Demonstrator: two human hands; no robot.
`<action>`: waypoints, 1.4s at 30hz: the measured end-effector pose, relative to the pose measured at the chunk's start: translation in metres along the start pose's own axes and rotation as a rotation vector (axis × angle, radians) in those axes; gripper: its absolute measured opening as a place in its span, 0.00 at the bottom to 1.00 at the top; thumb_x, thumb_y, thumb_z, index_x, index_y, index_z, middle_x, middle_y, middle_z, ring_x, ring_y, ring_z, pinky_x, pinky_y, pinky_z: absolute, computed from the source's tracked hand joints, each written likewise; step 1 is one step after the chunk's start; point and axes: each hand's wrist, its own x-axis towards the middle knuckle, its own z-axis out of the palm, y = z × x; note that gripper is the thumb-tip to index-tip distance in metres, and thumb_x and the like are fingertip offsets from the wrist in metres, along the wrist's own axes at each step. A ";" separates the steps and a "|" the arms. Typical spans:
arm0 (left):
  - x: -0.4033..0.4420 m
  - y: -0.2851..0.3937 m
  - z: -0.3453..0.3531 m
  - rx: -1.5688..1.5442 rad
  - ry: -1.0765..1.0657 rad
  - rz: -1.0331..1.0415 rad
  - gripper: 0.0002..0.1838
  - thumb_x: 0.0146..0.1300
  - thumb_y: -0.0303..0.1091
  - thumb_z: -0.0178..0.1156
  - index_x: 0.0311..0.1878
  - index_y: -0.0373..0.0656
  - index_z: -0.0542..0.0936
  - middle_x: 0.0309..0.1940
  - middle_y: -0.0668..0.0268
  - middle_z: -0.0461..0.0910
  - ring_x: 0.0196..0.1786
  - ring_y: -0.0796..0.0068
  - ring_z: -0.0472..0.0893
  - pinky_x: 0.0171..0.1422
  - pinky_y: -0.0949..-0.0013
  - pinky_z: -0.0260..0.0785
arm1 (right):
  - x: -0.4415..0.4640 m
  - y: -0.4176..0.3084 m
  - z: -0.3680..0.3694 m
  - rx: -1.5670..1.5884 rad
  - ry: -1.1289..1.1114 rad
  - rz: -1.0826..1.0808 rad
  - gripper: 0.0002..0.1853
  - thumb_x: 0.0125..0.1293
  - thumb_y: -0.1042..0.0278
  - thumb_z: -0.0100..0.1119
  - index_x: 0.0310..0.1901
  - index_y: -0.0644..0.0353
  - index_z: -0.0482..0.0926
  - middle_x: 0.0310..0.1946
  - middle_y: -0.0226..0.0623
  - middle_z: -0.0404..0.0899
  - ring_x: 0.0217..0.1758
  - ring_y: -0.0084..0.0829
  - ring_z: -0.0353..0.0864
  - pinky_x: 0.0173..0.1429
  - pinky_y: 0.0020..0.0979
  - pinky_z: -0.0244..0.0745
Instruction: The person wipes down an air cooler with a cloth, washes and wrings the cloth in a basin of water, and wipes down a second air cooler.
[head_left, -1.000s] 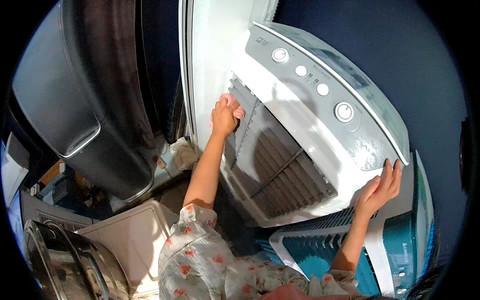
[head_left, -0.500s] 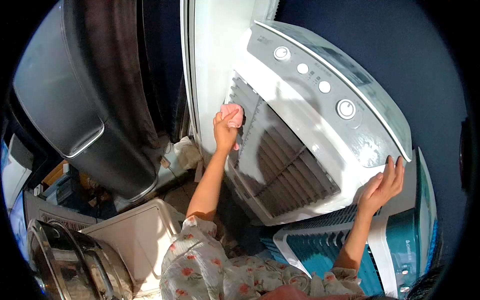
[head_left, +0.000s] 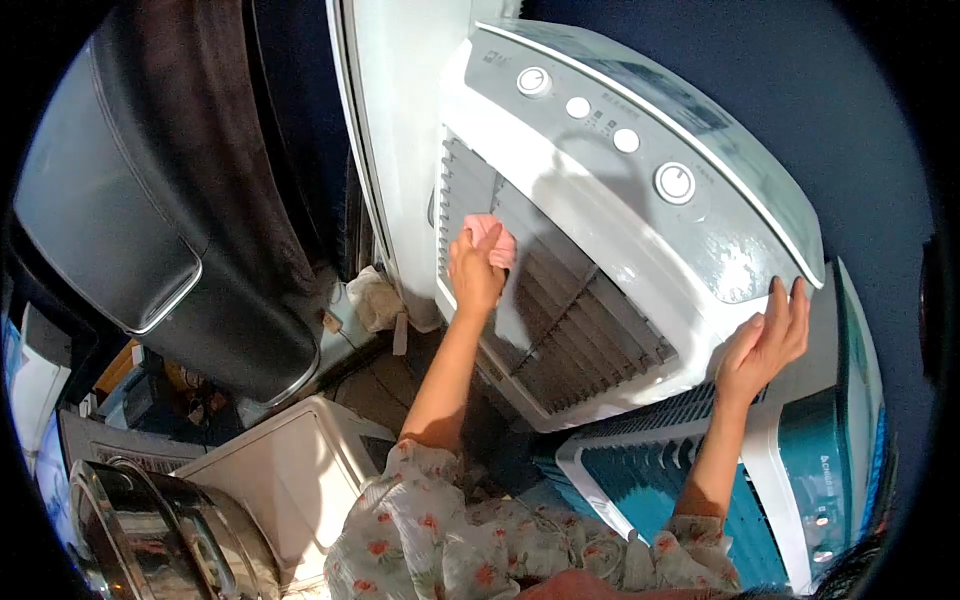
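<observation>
One pink cloth (head_left: 482, 226), left hand (head_left: 477, 277) nearest

Gripped in those fingers, it's over the ten-o'clock end of the grille (head_left: 556, 290), long axis running toward four! Right hand (head_left: 763, 348): fingers loosely spread, nothing seen in them, by the four-o'clock corner of the control panel (head_left: 635, 180).

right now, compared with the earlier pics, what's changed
The left hand has moved the pink cloth down and inward from the side edge of the grille, toward its middle. The view has shifted slightly. Nothing was newly grasped or let go; the right hand stays at the near corner of the control panel.
</observation>
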 end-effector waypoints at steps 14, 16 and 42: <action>-0.086 0.035 0.005 -0.546 -0.030 0.085 0.25 0.38 0.19 0.57 0.44 0.48 0.82 0.32 0.58 0.74 0.38 0.54 0.72 0.41 0.63 0.66 | -0.001 0.001 0.001 0.069 0.035 0.082 0.21 0.59 0.71 0.45 0.54 0.55 0.74 0.62 0.43 0.63 0.66 0.46 0.57 0.68 0.42 0.48; -0.094 0.050 -0.013 -0.537 -0.011 0.051 0.28 0.36 0.17 0.54 0.46 0.47 0.82 0.31 0.56 0.73 0.37 0.53 0.71 0.40 0.64 0.65 | -0.002 0.002 0.001 0.085 0.033 0.096 0.21 0.57 0.72 0.46 0.54 0.54 0.74 0.62 0.42 0.63 0.66 0.46 0.57 0.68 0.42 0.48; -0.189 0.097 0.027 -0.548 -0.331 0.362 0.21 0.53 0.43 0.58 0.49 0.42 0.76 0.47 0.55 0.75 0.50 0.55 0.73 0.49 0.56 0.66 | -0.001 0.000 -0.002 0.077 0.011 0.118 0.22 0.55 0.72 0.47 0.54 0.55 0.74 0.62 0.42 0.63 0.66 0.45 0.56 0.68 0.42 0.49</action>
